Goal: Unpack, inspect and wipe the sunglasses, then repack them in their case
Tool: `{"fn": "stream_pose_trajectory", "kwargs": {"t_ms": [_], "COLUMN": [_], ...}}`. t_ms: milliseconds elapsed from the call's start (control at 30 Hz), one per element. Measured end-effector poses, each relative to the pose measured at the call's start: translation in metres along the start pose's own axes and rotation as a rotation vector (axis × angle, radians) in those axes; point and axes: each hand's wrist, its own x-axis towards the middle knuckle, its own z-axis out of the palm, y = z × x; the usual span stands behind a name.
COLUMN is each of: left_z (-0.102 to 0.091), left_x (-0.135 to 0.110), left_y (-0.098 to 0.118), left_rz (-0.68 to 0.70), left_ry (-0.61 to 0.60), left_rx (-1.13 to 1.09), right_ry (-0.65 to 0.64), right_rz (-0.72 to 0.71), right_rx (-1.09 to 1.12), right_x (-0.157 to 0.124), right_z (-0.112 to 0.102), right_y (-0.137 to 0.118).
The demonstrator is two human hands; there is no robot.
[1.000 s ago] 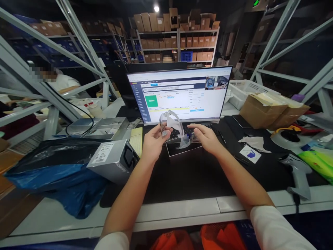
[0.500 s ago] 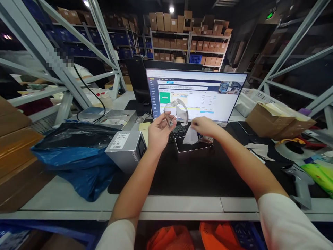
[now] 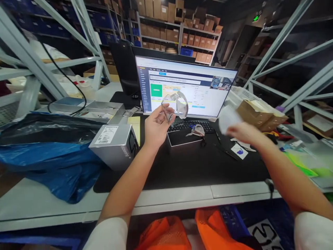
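Observation:
My left hand (image 3: 157, 124) is raised in front of the monitor (image 3: 186, 86), fingers pinched on a clear plastic wrapped item (image 3: 176, 104). My right hand (image 3: 243, 132) is out to the right over the black mat, blurred by motion, and grips a white sheet or tissue (image 3: 227, 117). Below the monitor lies a flat black box (image 3: 182, 138) with a crumpled clear bag (image 3: 197, 129) on its far right corner, next to the keyboard (image 3: 194, 125).
A silver carton (image 3: 114, 144) and a blue and black plastic bag (image 3: 49, 152) lie at left. Brown cardboard boxes (image 3: 257, 111) and white paper scraps (image 3: 240, 150) are at right. Orange bags (image 3: 182, 232) sit under the table edge. Shelves of cartons stand behind.
My right hand swung from the black box out to the right, carrying the white sheet. My left hand stayed raised with the clear item. The view shifted slightly.

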Motion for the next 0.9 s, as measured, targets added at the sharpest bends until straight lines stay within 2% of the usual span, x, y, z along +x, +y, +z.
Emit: {"fn": "stream_pose_trajectory", "kwargs": {"t_ms": [100,200,267,400,500,600,667,767,833,900], "left_z": [0.013,0.028,0.036,0.047,0.047,0.042,0.038,0.031,0.028,0.026], "left_x": [-0.014,-0.032,-0.045,-0.064,-0.070,-0.071,-0.069,-0.064,-0.060,-0.057], "left_y": [-0.005,-0.007,-0.008,-0.012,-0.017,-0.017,-0.011,0.001,0.007,0.010], "left_rz": [-0.049,-0.142,-0.214,-0.290,-0.296,-0.281,-0.260,-0.137,-0.017,0.026], "left_ry": [-0.109,-0.244,-0.306,-0.359,-0.367,-0.404,-0.433,-0.419,-0.373,-0.320], "left_rx": [0.012,0.036,0.030,-0.030,-0.062,-0.029,0.051,0.294,0.471,0.509], "right_ry": [-0.131,-0.071,-0.092,-0.313,-0.383,-0.458,-0.524,-0.567,-0.535,-0.490], "right_rz": [0.015,-0.008,-0.045,-0.033,0.020,0.101,0.157,0.177,0.148,0.091], "right_rx": [-0.021,-0.003,0.082,0.505,0.892,1.206,1.288,1.237,1.158,1.093], "right_x": [-0.017,-0.023,-0.023,-0.026,-0.029,-0.029,-0.027,-0.026,-0.027,-0.028], "right_z": [0.015,0.010,0.005,0.010,0.027,0.041,0.044,0.041,0.038,0.035], "right_y": [-0.006,-0.022,-0.037,-0.071,-0.090,-0.097,-0.096,-0.090,-0.087,-0.088]}}
